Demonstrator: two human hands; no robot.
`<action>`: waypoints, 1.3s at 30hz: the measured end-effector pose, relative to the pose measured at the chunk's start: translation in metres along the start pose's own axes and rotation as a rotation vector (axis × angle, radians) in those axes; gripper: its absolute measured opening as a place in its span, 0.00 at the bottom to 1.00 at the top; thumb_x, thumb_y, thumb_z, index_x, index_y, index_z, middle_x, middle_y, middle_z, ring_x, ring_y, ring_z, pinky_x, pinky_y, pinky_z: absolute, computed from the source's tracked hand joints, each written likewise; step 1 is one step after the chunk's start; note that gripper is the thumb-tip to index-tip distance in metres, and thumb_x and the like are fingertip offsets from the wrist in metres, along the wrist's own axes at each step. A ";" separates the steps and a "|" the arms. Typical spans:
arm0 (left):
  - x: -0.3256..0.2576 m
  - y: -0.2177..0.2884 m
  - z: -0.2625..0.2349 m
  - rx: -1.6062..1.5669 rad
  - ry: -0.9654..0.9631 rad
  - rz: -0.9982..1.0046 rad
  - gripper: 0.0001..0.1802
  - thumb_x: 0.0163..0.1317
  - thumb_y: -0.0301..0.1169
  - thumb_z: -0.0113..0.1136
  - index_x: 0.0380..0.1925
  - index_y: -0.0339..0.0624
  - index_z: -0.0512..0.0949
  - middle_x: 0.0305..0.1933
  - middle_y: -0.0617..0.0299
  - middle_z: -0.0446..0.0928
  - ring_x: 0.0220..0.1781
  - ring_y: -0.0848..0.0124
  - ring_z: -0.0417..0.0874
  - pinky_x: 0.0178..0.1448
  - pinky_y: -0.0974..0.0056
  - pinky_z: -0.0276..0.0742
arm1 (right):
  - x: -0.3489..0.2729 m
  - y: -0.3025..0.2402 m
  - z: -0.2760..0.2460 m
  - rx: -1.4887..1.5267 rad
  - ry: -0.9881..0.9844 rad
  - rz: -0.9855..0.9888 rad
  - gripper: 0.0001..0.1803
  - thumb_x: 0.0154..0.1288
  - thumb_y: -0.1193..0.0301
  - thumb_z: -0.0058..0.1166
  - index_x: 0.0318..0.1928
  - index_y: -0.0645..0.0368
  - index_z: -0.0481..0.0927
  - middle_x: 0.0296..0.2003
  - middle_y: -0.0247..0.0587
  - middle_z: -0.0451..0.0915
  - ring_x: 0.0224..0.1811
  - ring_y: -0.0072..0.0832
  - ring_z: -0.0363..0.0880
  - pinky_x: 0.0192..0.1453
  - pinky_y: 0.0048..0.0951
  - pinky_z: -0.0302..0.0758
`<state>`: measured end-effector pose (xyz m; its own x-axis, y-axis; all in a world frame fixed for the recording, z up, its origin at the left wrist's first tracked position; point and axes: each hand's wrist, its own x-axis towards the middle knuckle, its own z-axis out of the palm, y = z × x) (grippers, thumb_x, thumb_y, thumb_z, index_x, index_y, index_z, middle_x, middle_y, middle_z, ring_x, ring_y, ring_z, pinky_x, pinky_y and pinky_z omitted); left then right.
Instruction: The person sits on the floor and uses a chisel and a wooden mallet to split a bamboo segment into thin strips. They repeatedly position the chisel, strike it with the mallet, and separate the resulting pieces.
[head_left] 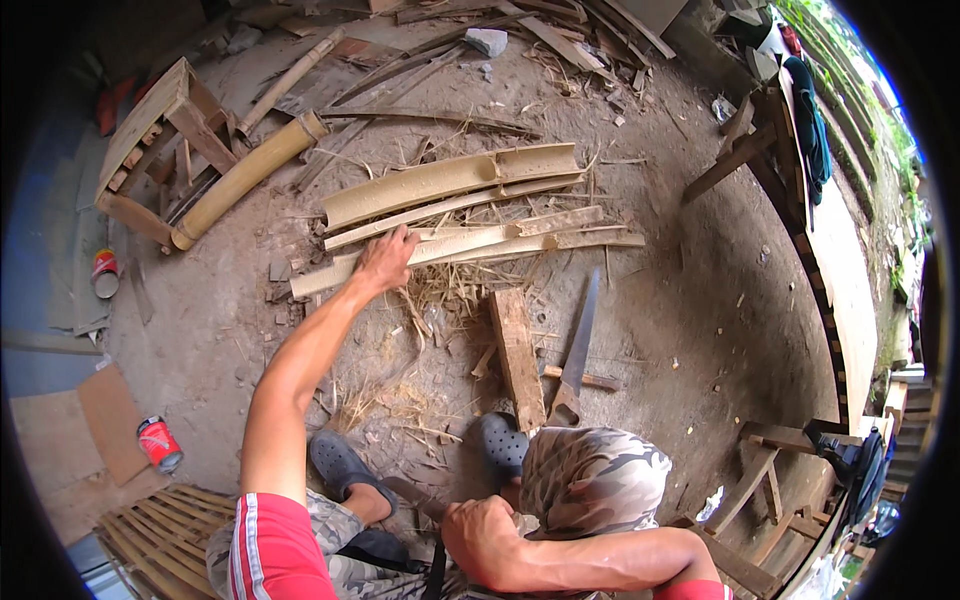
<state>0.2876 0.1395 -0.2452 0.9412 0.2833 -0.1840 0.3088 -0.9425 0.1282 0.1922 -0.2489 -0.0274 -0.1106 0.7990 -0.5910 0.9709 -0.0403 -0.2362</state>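
Reaching far forward, my left hand (pixel 385 260) has its fingers curled on a split bamboo strip (pixel 335 275) on the ground. Beside that strip lie another narrow strip (pixel 570 218) and a wider bamboo half (pixel 410 188), hollow side showing. In my lap, my right hand (pixel 484 540) is closed round the handle of a large knife. Its dark blade (pixel 414 496) points forward and left, between my legs; the handle is mostly hidden by my fingers. A wooden block (pixel 517 358), a handsaw (pixel 579 350) and a hammer (pixel 590 378) lie between me and the bamboo.
At the left, a whole bamboo pole (pixel 250 180) leans by a wooden frame (pixel 150 150). Two red cans (pixel 158 443) stand or lie nearer. Scrap boards (pixel 440 70) cover the far ground around a grey stone (pixel 487 41). A wooden bench (pixel 845 300) runs along the right.
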 end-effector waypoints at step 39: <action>-0.177 -0.140 -0.028 -0.120 0.083 -0.231 0.31 0.45 0.36 0.69 0.51 0.35 0.75 0.50 0.45 0.76 0.50 0.48 0.82 0.55 0.49 0.82 | 0.007 -0.015 -0.014 -0.020 0.001 -0.051 0.11 0.65 0.69 0.49 0.40 0.63 0.78 0.30 0.45 0.83 0.29 0.36 0.84 0.29 0.44 0.74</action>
<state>0.0820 0.2263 -0.2037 0.8506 0.5063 -0.1421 0.5258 -0.8249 0.2076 0.1795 -0.2344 -0.0169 -0.1597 0.8006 -0.5775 0.9680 0.0122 -0.2507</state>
